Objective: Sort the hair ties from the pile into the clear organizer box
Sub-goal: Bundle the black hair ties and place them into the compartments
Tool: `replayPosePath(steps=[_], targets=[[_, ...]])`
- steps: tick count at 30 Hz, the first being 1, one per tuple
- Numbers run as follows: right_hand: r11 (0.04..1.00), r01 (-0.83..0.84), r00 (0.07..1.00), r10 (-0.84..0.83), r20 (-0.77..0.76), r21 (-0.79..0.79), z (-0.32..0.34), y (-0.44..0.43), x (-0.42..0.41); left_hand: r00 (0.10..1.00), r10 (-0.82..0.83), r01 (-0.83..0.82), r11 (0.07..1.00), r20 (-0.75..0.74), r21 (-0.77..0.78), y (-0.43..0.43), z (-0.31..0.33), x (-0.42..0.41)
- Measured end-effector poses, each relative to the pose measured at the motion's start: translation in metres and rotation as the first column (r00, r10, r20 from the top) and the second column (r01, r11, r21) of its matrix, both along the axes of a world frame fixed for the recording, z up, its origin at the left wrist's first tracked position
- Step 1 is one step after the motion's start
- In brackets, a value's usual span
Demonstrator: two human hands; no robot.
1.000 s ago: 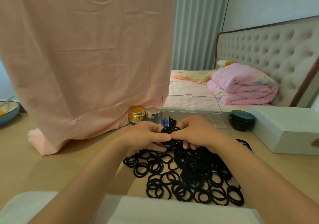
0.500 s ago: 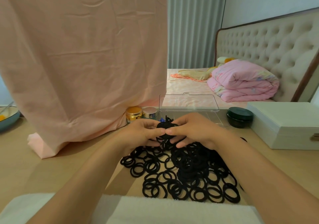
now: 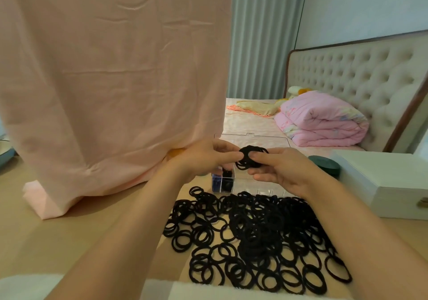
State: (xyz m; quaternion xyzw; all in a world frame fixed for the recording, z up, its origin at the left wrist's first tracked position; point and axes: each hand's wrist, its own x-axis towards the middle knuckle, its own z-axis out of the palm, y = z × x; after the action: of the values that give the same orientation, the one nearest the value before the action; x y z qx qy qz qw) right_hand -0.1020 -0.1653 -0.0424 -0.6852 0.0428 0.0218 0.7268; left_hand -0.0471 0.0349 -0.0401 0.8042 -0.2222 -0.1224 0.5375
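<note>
Bunch of black hair ties (image 3: 250, 149) held above clear organizer box (image 3: 254, 184), pinched betw. thumb & fingers of L hand (image 3: 203, 161) and R hand (image 3: 284, 172). Main pile (image 3: 261, 235) lies on table (image 3: 69, 242), near side of box. Box's left compartments hold blue & black ties.

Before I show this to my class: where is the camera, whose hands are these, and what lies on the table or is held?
No machine here: a person wears one camera on the head, so it looks forward and down at their bare arms. The left hand and right hand together pinch a small bundle of black hair ties over the clear organizer box, whose lid stands open. A large pile of black hair ties lies on the table nearer the person. A pink cloth hangs at left; a white box sits at right.
</note>
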Motion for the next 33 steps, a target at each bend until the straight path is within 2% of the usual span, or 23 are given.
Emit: replayPosePath(steps=[3, 6, 8, 9, 11, 14, 19, 22, 25, 29, 31, 33], targets=[[0.976, 0.092, 0.996, -0.091, 0.014, -0.199, 0.005, -0.001, 0.016, 0.977, 0.092, -0.099, 0.995, 0.19, 0.023, 0.0, -0.015, 0.007], [0.894, 0.125, 0.992, -0.128, 0.022, -0.43, 0.008, 0.005, 0.035, 0.922, 0.079, -0.176, 0.957, 0.379, 0.229, 0.004, -0.034, 0.016], [0.793, 0.106, 0.992, -0.121, 0.015, -0.6, 0.005, 0.012, 0.048, 0.899, 0.057, -0.222, 0.915, 0.435, 0.338, 0.006, -0.041, 0.019], [0.709, 0.096, 0.993, -0.116, 0.018, -0.698, 0.003, 0.015, 0.055, 0.894, 0.043, -0.223, 0.906, 0.447, 0.359, 0.006, -0.044, 0.021], [0.48, 0.071, 0.996, -0.085, 0.034, -0.875, -0.002, 0.02, 0.067, 0.893, 0.013, -0.207, 0.899, 0.45, 0.386, 0.006, -0.047, 0.022], [0.174, 0.026, 0.998, -0.058, 0.016, -0.984, -0.006, 0.025, 0.079, 0.921, 0.004, -0.166, 0.909, 0.39, 0.383, 0.006, -0.05, 0.02], [-0.166, -0.057, 0.998, -0.013, -0.056, -0.984, -0.005, 0.036, 0.087, 0.899, -0.017, -0.176, 0.901, 0.438, 0.396, 0.006, -0.053, 0.022], [-0.304, -0.116, 0.992, 0.021, -0.128, -0.946, -0.006, 0.043, 0.089, 0.895, -0.05, -0.149, 0.903, 0.443, 0.403, 0.006, -0.055, 0.022], [-0.318, -0.21, 0.967, 0.069, -0.244, -0.924, -0.006, 0.04, 0.09, 0.893, -0.089, -0.113, 0.904, 0.44, 0.413, 0.004, -0.059, 0.02], [-0.219, -0.354, 0.902, 0.176, -0.394, -0.909, 0.011, 0.028, 0.082, 0.878, -0.103, -0.13, 0.888, 0.467, 0.441, 0.001, -0.06, 0.02], [-0.128, -0.348, 0.91, 0.19, -0.367, -0.929, 0.024, 0.021, 0.076, 0.872, -0.116, -0.136, 0.876, 0.476, 0.463, -0.002, -0.06, 0.02], [-0.053, -0.256, 0.945, 0.198, -0.261, -0.965, 0.032, 0.013, 0.07, 0.865, -0.142, -0.134, 0.859, 0.481, 0.494, -0.004, -0.061, 0.02]])
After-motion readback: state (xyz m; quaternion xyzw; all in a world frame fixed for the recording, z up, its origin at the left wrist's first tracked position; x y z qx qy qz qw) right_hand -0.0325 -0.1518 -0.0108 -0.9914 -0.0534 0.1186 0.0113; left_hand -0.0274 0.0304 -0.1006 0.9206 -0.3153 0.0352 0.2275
